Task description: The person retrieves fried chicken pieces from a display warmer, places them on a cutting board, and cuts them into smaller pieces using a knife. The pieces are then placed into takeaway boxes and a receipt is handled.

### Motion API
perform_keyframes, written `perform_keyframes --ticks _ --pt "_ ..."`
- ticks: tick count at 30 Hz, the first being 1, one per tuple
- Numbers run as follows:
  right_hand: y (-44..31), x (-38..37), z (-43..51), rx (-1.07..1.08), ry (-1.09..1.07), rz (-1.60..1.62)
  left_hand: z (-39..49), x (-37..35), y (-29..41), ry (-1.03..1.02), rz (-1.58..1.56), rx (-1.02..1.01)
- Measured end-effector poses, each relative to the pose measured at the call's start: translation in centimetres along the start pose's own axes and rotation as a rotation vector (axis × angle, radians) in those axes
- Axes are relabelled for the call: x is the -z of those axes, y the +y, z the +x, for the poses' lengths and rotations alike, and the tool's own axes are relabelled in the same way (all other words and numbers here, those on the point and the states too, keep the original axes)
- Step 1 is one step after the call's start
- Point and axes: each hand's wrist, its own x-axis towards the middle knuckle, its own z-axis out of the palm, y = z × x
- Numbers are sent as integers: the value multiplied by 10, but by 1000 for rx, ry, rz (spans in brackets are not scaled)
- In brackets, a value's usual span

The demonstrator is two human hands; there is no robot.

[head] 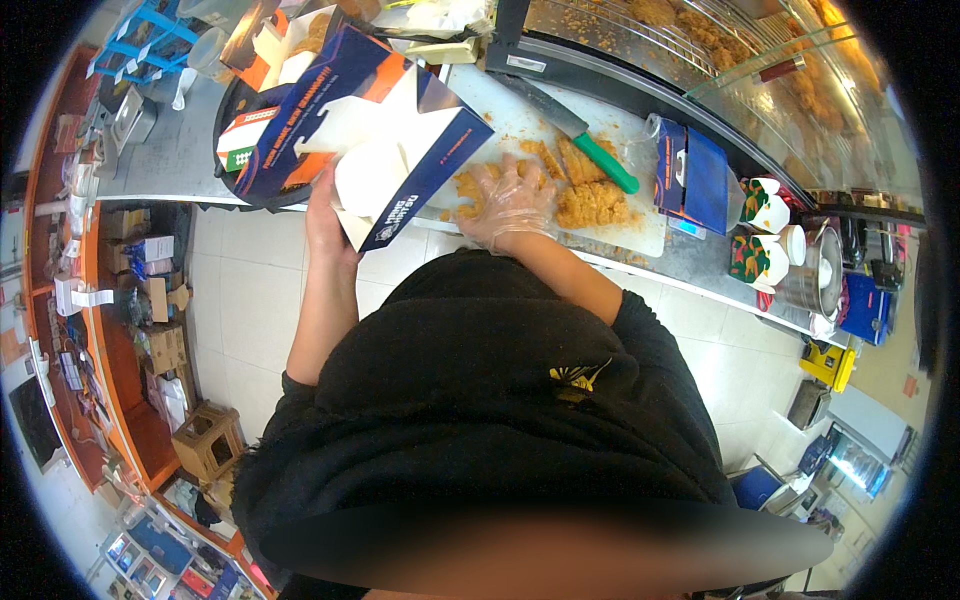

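Observation:
My left hand (330,217) holds a navy and orange paperboard takeaway box (427,180) by its near side. The box is tilted with its white flaps spread, and a smooth white rounded thing (369,178) shows at its opening. A clear plastic glove covers my right hand (514,195), whose fingers lie spread over and around a sliced breaded cutlet (471,187) on the white cutting board (637,232). The palm hides part of that cutlet. More cut breaded pieces (592,204) sit just right of the glove. Beyond them rests a knife (551,109) with a green handle.
A glass display case (757,67) with fried food borders the board's far side. Folded navy boxes (690,176), patterned cartons (759,259) and a metal pot (814,274) stand to the right. At left are an open box with food (300,45) and a dark round tray (225,124).

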Motion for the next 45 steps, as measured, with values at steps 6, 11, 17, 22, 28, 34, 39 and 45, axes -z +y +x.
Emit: perform_keyframes --ticks 6,11,17,22,28,34,39,45 --pt "8 -4 6 103 -3 29 -1 -1 -9 -70 35 22" --pt "26 -33 5 266 161 -8 8 0 -15 -37 174 6" --pt "60 -57 46 182 586 877 22 0 -23 16 284 -114" --pt "73 -9 35 142 242 2242 32 2 -45 69 388 -225" --pt "9 9 46 529 324 1464 40 -3 -85 -30 435 -148" --pt "8 10 72 467 316 754 45 7 -85 25 411 -35" --pt "-4 15 68 297 -12 177 46 10 -90 46 381 21" --pt "-4 -9 69 296 47 74 56 12 -95 67 438 -46"
